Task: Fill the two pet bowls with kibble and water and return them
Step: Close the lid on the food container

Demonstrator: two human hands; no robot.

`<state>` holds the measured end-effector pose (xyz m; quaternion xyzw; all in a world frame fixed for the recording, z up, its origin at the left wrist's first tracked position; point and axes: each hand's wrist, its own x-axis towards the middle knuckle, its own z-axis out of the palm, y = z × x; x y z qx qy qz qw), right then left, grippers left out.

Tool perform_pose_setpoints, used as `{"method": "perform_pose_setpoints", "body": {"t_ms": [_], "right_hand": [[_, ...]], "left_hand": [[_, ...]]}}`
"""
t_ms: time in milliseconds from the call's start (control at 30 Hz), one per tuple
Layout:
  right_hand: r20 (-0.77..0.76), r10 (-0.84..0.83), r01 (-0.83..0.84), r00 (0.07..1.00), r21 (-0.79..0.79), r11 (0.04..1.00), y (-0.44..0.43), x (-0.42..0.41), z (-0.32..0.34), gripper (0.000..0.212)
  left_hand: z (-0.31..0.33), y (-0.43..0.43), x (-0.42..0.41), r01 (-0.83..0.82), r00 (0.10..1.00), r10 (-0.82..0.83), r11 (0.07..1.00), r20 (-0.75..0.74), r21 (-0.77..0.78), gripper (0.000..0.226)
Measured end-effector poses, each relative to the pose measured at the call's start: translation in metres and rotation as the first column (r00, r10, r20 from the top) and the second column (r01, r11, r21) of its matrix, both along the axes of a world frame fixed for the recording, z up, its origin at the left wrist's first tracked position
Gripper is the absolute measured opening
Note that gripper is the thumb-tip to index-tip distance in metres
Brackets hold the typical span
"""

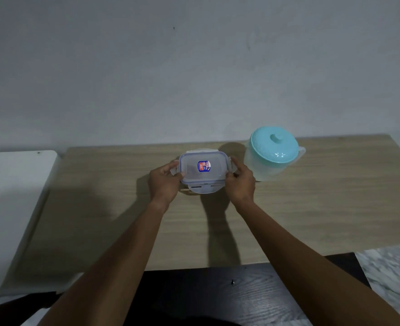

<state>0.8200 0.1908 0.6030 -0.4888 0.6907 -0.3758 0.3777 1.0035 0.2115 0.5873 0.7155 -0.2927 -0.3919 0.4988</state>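
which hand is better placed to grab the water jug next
Right. The right hand is at the container side nearest the teal-lidded jug, which stands just beyond it. The left hand would have to cross over the container.

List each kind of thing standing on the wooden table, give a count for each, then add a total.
Clear rectangular plastic container with clip-on lid: 1
Translucent plastic jug with round turquoise lid: 1
Total: 2

One clip-lid container (201, 169), one lidded pitcher (273, 152), two hands.
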Motion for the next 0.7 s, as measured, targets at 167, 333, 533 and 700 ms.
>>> {"method": "perform_pose_setpoints", "body": {"t_ms": [167,333,533,700], "right_hand": [[0.091,-0.012,0.011,0.996,0.006,1.0,0.028,0.003,-0.002,0.047],[0.011,0.003,-0.003,1.0,0.013,1.0,0.037,0.008,0.005,0.046],[0.012,-0.065,0.065,0.998,0.03,0.997,0.03,0.014,0.004,0.047],[0.118,-0.094,0.086,0.989,0.073,0.994,0.027,0.013,-0.003,0.05]], "left_hand": [[0.008,0.027,0.013,0.044,0.996,-0.043,0.999,-0.077,0.003,0.045],[0.009,0.032,0.025,0.079,0.996,-0.08,0.997,0.041,0.024,0.042],[0.014,0.022,0.025,0.083,0.99,-0.082,0.997,0.118,0.001,0.037],[0.01,0.018,0.024,0.086,0.988,-0.087,0.996,0.13,0.019,0.039]]}}
